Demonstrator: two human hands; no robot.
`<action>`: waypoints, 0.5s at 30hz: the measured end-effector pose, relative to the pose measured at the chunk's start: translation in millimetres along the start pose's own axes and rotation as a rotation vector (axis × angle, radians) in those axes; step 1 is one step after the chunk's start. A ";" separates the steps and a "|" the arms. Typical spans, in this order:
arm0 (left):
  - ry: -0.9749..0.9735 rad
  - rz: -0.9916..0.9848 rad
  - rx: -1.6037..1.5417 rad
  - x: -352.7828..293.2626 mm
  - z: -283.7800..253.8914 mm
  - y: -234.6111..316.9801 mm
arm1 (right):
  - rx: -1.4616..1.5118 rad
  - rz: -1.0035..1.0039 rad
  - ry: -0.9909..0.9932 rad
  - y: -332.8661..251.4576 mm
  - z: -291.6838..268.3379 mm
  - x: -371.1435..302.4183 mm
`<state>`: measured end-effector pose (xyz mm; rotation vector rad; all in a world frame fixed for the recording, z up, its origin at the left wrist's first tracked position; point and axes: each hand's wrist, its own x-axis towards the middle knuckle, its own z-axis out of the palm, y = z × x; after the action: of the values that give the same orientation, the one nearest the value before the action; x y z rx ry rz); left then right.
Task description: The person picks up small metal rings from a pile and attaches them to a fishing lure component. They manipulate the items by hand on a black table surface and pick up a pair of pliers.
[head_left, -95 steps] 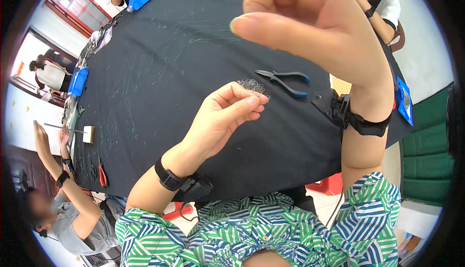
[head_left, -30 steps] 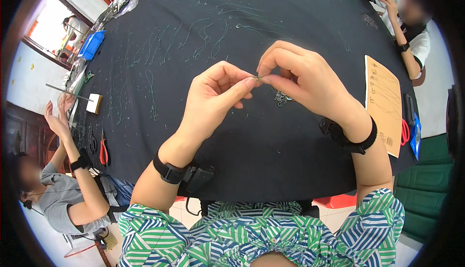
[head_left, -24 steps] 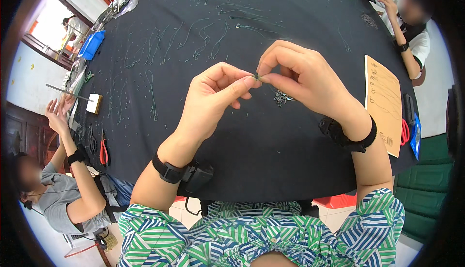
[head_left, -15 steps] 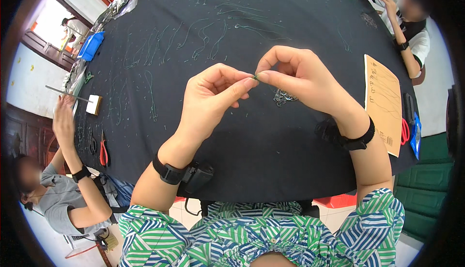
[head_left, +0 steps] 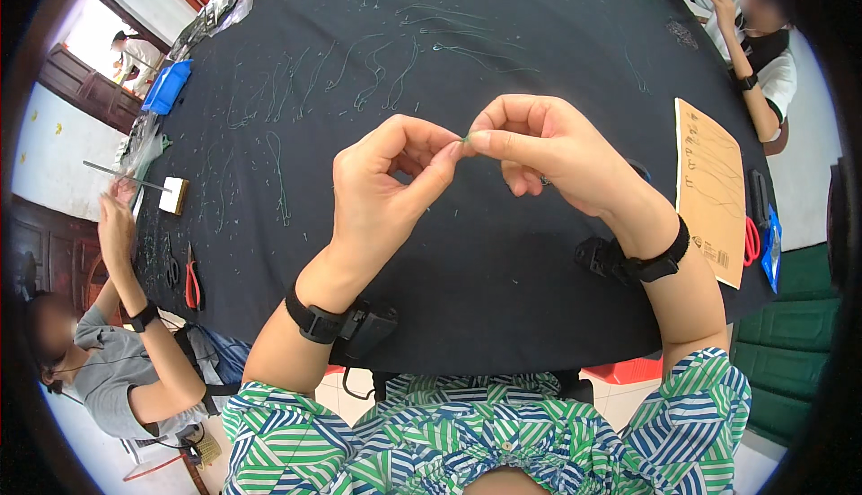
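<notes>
My left hand (head_left: 382, 181) and my right hand (head_left: 584, 154) meet over the middle of the dark cloth. Each pinches thumb against forefinger, and the fingertips nearly touch. Between them runs a tiny bit of green thread (head_left: 466, 140); whether something else is tied into it is too small to tell. The other fingers of my right hand curl below the pinch. Several green thread loops (head_left: 280, 181) lie on the dark cloth (head_left: 503, 289), to the left of and beyond my hands.
At right lie a brown card (head_left: 709, 199), red-handled scissors (head_left: 751, 242) and a blue packet (head_left: 770, 257). Red-handled pliers (head_left: 192, 284) and a white block (head_left: 175, 195) with a metal rod are at left. Co-workers sit left (head_left: 135, 351) and far right (head_left: 763, 64).
Both hands have shifted slightly left, still pinching. My right hand's lower fingers have come down, and the small metal pile seen under it earlier is now hidden. The left co-worker's hand moved.
</notes>
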<state>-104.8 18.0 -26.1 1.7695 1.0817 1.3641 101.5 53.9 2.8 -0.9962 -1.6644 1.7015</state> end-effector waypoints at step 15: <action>-0.167 -0.363 -0.296 2.2 -5.0 -1.3 | -0.629 -0.537 0.157 -0.2 2.0 -2.2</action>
<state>-109.7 20.6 -25.0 1.3672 0.9933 1.0707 101.0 50.9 3.2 -0.8015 -2.1607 0.7469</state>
